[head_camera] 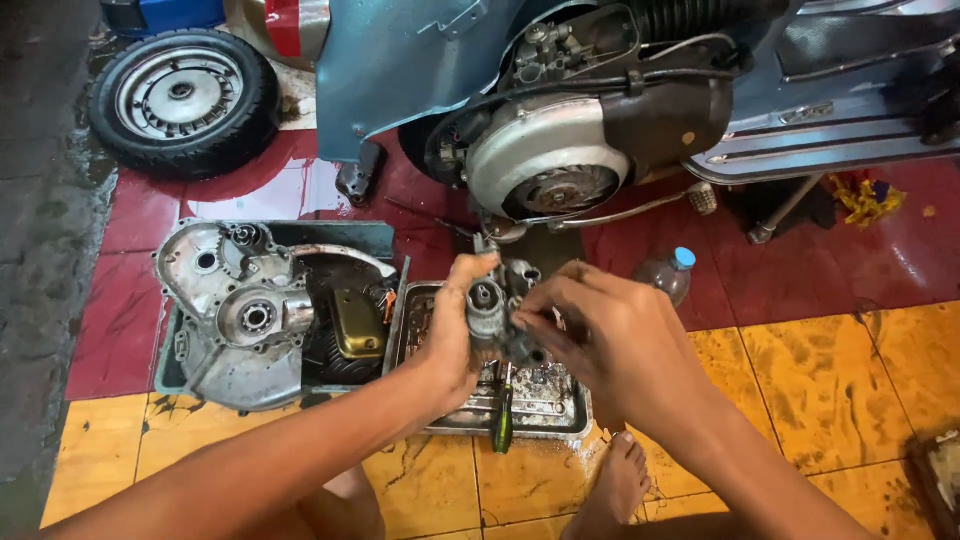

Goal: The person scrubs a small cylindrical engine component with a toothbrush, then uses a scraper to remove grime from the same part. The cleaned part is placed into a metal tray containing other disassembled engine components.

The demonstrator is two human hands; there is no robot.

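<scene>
A: Starting at the left, what lies around?

B: A loose wheel (183, 97) rests flat on the floor at the far left. Nearer, a dark tray (175, 365) holds a grey engine casing (232, 310) and a brass-coloured cover (358, 322). Just right of it sits a shallow metal tray (560, 415) with small parts and oily residue, and a green-handled screwdriver (503, 420) lies over its near edge.

A: And the hands?

B: The left hand (455, 330) is closed around a small grey carburettor (500, 315), held up in the air over the metal tray. The right hand (610, 335) has its fingertips pinched at the carburettor's right side, gripping or turning something too small to make out.

A: What could go wrong from here?

B: I'd judge the grip slippery, since everything looks oily. If a small screw or jet slips out of those fingertips it could drop and roll past the tray rim onto the tiles. The bare foot (615, 490) just below is exposed if the carburettor itself falls.

A: Anything in the way further right?

B: The scooter engine (560, 160) stands close behind the hands, with its kick lever (640, 208) jutting out. A plastic bottle with a blue cap (670, 275) lies just behind the right hand, easy to knock over.
</scene>
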